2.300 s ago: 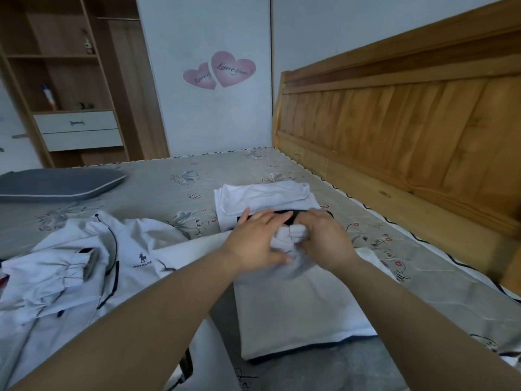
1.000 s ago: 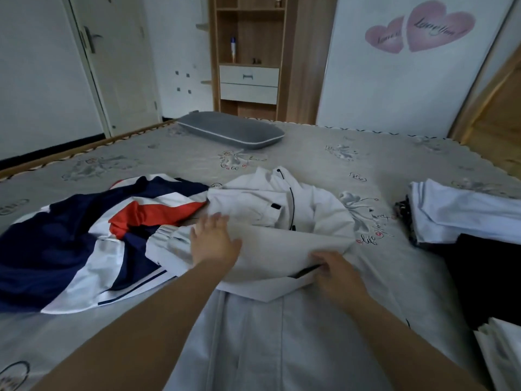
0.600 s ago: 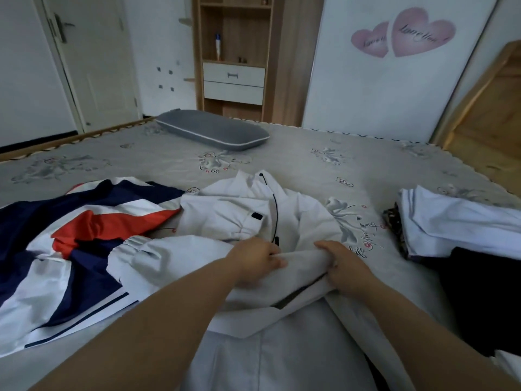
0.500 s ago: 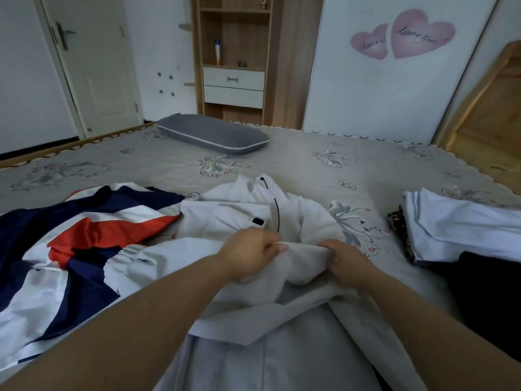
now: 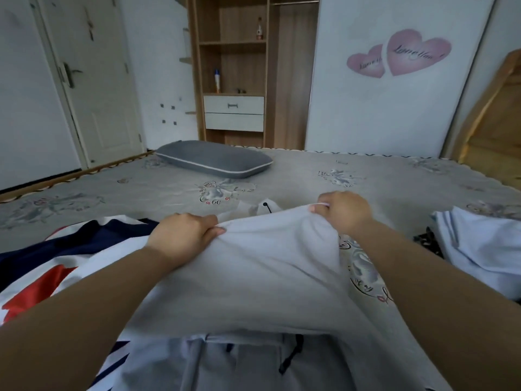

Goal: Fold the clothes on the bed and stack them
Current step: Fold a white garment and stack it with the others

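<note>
A white garment [image 5: 262,280] is lifted off the bed in front of me, its cloth stretched between both hands. My left hand [image 5: 184,235] grips its upper edge on the left. My right hand [image 5: 342,211] pinches the same edge further right and a little higher. A second white garment with a black cord [image 5: 265,207] peeks out just behind the raised edge. To the left, a navy, red and white jacket [image 5: 50,261] lies spread on the bed. A stack of folded white clothes [image 5: 479,246] sits at the right.
The bed [image 5: 310,182] has a grey flowered cover. A grey pillow [image 5: 214,159] lies at its far side. Beyond stand a wooden shelf with drawers [image 5: 234,80] and a white door [image 5: 93,80]. The wooden headboard [image 5: 499,131] rises at the right.
I turned from the folded stack to the pile, took hold of the white garment with both hands and raised it; my hands have moved apart and upward, spreading the cloth.
</note>
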